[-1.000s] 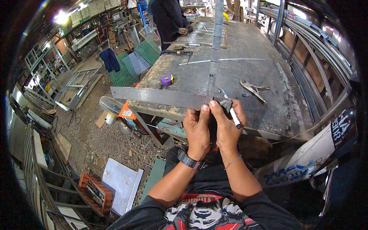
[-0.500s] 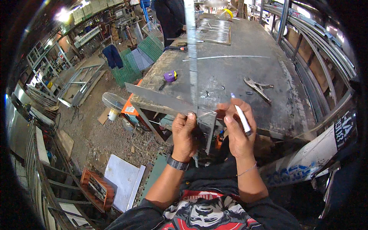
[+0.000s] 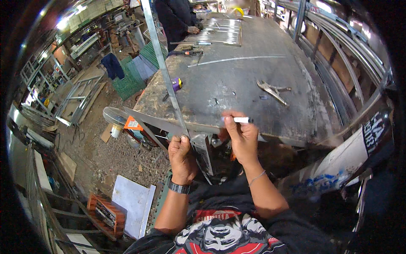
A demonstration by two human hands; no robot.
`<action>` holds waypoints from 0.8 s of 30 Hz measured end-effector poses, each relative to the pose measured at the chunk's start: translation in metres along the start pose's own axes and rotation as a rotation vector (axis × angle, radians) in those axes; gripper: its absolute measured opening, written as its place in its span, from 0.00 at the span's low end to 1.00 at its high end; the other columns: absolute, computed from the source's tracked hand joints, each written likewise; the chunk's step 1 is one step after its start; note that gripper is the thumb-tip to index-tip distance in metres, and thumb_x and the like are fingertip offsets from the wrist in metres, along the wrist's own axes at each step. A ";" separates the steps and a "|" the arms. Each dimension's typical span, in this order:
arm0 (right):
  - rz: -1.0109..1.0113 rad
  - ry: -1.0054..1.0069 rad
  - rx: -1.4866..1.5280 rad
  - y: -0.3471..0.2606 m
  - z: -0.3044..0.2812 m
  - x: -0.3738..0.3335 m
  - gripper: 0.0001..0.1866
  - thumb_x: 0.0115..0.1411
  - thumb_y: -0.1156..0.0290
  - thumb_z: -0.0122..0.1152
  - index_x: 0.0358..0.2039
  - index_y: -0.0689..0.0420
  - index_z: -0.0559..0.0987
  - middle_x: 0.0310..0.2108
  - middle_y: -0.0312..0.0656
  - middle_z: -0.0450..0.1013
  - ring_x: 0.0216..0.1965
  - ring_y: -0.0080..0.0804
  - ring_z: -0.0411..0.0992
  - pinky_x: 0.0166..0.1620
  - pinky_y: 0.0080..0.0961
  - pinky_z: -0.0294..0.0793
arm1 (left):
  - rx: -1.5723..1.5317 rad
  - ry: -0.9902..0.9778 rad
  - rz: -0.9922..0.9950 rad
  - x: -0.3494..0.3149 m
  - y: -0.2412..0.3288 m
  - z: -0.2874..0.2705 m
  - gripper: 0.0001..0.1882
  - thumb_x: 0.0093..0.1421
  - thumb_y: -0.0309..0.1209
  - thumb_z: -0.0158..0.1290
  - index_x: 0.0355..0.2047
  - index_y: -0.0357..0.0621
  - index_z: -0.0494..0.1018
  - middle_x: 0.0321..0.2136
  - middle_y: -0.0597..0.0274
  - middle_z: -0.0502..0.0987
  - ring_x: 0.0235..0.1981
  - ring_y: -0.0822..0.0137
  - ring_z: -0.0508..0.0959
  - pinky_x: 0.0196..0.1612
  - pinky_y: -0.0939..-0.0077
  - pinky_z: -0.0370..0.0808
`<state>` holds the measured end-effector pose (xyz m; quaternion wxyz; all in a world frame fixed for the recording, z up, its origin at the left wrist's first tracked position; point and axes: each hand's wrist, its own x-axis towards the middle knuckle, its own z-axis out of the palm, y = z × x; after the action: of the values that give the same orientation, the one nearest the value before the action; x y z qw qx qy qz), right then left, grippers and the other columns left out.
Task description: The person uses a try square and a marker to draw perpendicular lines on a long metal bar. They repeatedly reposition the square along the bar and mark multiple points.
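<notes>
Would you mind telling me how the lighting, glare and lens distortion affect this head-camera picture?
In the head view, fisheye bends the long metal strip held by the left hand and curves the steel table edges; black vignette rings the rim; bright lamps flare at the upper left; the tabletop shows dull sheen; the right hand with the white marker is reasonably sharp.

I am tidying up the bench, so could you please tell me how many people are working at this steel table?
2. The camera wearer stands at the near edge of the grey steel table; a second person in dark clothing stands at its far left end. Others may be hidden.
</notes>
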<state>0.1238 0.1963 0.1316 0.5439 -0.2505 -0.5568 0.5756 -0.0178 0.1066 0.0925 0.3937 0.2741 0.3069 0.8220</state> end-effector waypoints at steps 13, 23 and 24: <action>-0.297 -0.239 -0.625 -0.023 0.108 0.046 0.25 0.59 0.60 0.72 0.15 0.57 0.67 0.12 0.25 0.53 0.18 0.14 0.47 0.20 0.24 0.46 | -0.126 0.207 0.067 -0.006 0.021 -0.066 0.08 0.68 0.37 0.54 0.42 0.47 0.73 0.37 0.69 0.79 0.38 0.72 0.77 0.45 0.72 0.73; -0.627 -0.195 -0.914 -0.011 0.168 0.058 0.25 0.50 0.47 0.74 0.19 0.56 0.76 0.12 0.45 0.68 0.16 0.47 0.68 0.23 0.40 0.65 | -0.126 0.289 0.128 -0.020 0.035 -0.095 0.10 0.70 0.36 0.51 0.45 0.43 0.73 0.40 0.67 0.79 0.42 0.71 0.76 0.50 0.71 0.71; -0.622 -0.204 -0.931 -0.011 0.172 0.058 0.26 0.50 0.45 0.73 0.19 0.55 0.76 0.13 0.46 0.69 0.18 0.50 0.70 0.24 0.42 0.67 | -0.123 0.286 0.131 -0.021 0.035 -0.097 0.11 0.70 0.37 0.52 0.45 0.43 0.73 0.41 0.67 0.79 0.42 0.71 0.76 0.50 0.70 0.71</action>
<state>-0.0425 0.1834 0.2036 0.4635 -0.2309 -0.8492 0.1035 -0.0907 0.0443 0.0488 0.3074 0.1492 0.2902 0.8939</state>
